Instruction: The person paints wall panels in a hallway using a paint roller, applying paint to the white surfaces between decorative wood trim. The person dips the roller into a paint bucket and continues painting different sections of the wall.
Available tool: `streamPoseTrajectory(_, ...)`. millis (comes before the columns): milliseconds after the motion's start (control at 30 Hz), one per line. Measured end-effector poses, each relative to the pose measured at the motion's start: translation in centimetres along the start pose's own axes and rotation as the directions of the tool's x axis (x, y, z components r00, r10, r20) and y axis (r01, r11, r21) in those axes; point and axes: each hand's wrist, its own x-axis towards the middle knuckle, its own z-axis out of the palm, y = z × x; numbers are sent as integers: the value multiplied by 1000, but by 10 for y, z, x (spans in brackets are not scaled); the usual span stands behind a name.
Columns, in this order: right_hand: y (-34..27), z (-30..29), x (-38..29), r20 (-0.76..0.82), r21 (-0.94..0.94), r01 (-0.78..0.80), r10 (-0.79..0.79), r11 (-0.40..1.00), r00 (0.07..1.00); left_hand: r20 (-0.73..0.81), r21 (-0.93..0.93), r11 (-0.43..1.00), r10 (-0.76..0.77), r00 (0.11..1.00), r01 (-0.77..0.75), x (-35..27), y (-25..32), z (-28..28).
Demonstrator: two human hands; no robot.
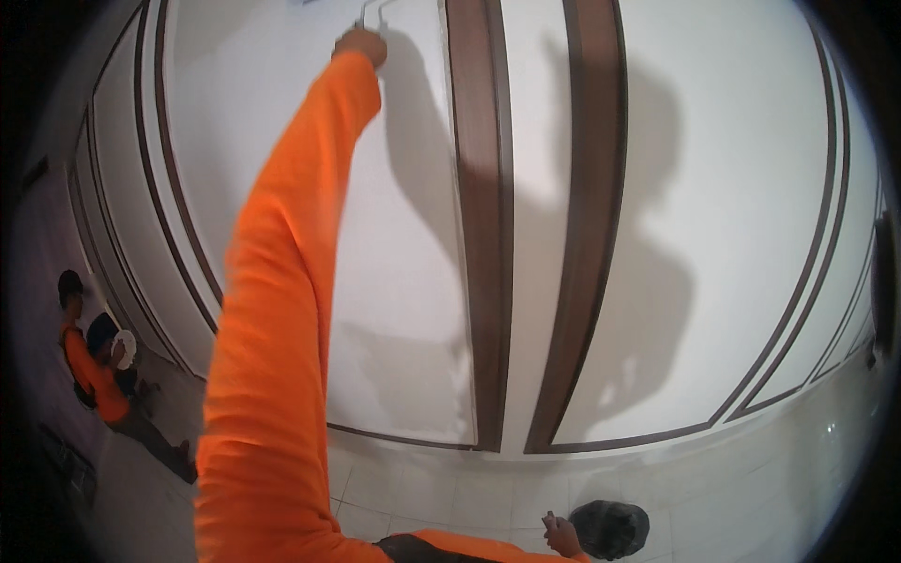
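My left hand (360, 48) is raised high at the top of the view, closed around the handle of what looks like a paint roller. Its bent metal wire frame (364, 13) rises above the fist, and most of the roller head is cut off by the top edge. The hand is close to a white wall panel (401, 281) edged with brown moulding (482, 211). Low in the view, my right hand (562, 536) hangs near my body with fingers curled. Whether it holds something small is unclear. Below it, a dark, rounded object (609, 529), possibly a plastic bag, rests on the floor.
More framed panels (725, 211) run along the wall to both sides. Pale floor tiles (422, 492) meet the wall's base. At the far left is a person in an orange top (105, 387), beside a white round container (125, 350) and a dark blue shape (103, 331).
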Motion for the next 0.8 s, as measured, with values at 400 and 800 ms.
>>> streamPoseTrajectory(400, -16, 15, 12, 14, -31, 29, -28, 999, 1000, -18, -9, 1000, -28, 999, 28, -185, -106, 91)
streamPoseTrajectory(800, -3, 16, 35, 29, -103, 391, -390, 915, 920, 20, 516, 810, 313, 949, -278, 20, -56, 6)
